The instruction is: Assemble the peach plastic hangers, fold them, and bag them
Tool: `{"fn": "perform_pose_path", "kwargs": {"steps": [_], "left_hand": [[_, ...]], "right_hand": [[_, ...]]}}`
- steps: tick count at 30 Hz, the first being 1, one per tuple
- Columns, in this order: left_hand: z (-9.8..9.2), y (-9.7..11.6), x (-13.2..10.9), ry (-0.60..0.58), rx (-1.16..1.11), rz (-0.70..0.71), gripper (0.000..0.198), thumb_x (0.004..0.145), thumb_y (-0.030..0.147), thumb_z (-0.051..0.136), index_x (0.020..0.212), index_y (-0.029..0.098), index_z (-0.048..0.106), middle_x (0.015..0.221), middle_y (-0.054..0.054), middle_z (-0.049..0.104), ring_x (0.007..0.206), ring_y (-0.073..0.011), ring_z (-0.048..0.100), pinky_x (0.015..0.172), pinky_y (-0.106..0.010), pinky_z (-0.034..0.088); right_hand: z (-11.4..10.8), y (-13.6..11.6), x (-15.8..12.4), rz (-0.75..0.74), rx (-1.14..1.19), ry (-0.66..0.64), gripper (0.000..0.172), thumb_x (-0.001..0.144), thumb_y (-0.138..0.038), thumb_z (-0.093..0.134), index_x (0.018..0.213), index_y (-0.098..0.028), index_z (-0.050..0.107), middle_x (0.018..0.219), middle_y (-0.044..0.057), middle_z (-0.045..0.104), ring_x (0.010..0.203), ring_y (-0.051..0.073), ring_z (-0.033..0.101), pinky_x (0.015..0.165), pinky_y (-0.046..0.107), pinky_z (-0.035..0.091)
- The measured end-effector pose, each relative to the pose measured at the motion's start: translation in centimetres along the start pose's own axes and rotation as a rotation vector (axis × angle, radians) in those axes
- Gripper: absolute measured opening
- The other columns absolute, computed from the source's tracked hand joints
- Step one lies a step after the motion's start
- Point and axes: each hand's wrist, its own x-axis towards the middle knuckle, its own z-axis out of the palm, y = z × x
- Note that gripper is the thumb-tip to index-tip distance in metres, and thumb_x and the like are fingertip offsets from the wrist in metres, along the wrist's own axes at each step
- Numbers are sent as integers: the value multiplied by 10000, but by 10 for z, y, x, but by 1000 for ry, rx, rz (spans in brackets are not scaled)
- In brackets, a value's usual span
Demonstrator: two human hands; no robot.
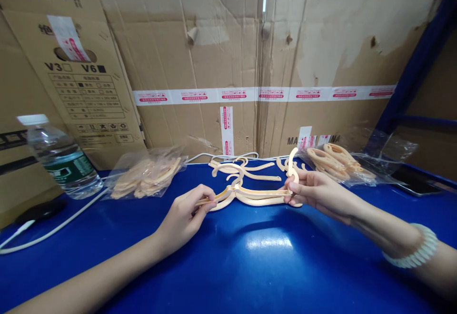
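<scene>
Plastic hanger held level just above the blue table; left hand pinched on one tip, right hand clamped on the other; thin arms likely need a light, even grip.

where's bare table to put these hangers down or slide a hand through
The widest bare patch of blue table lies near you, between the left hand and right hand, below the held hangers. A smaller one sits between the white cable and left hand. The back is crowded: water bottle, left bag, loose hangers, right bag, phone.
</scene>
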Motion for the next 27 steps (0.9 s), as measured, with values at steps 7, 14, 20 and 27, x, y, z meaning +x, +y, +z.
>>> {"fn": "perform_pose_path", "kwargs": {"steps": [7,14,20,27], "left_hand": [[0,-1,0,-2,14,-12,62,935,193,491,887,198,530,780,15,599,646,-119,562,588,-216,412],[1,0,0,11,8,-17,63,935,205,488,888,198,530,760,19,586,622,-114,553,565,-213,411],[1,0,-1,10,8,-24,51,930,205,497,888,201,525,750,27,575,605,-110,531,564,-212,406],[0,2,0,5,-3,-24,49,925,188,497,884,204,518,702,51,528,557,-92,471,546,-198,380]], "right_hand": [[2,9,1,-125,-8,108,417,615,-477,840,742,-163,596,701,53,696,616,156,654,611,280,528],[4,9,1,-184,-17,165,392,605,-460,844,737,-169,617,756,58,719,610,164,665,682,334,567],[5,9,1,-160,13,197,390,579,-448,865,739,-180,631,776,60,737,645,184,690,729,348,578],[8,9,0,-155,49,215,362,572,-416,878,715,-178,646,742,43,727,661,186,692,756,353,579]]}}
